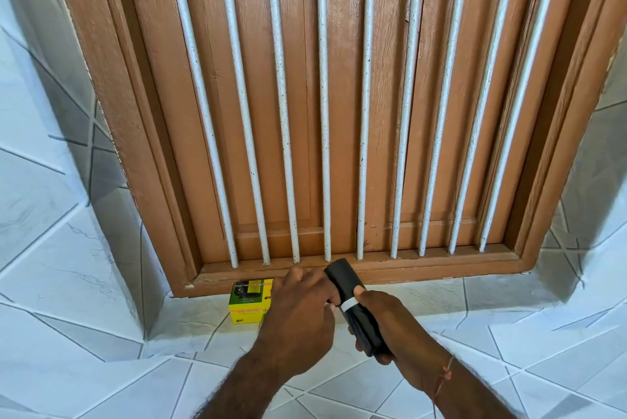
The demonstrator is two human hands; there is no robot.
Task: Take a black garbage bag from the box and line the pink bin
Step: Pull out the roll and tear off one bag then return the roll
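A black roll of garbage bags with a white paper band is held in front of the window sill. My right hand grips the roll around its lower half. My left hand pinches at the white band on the roll's left side. The yellow and green box stands on the tiled ledge just left of my left hand, partly hidden by it. The pink bin is not in view.
A brown wooden shuttered window with white vertical bars fills the wall behind. White marbled tiles cover the ledge and the side walls of the recess.
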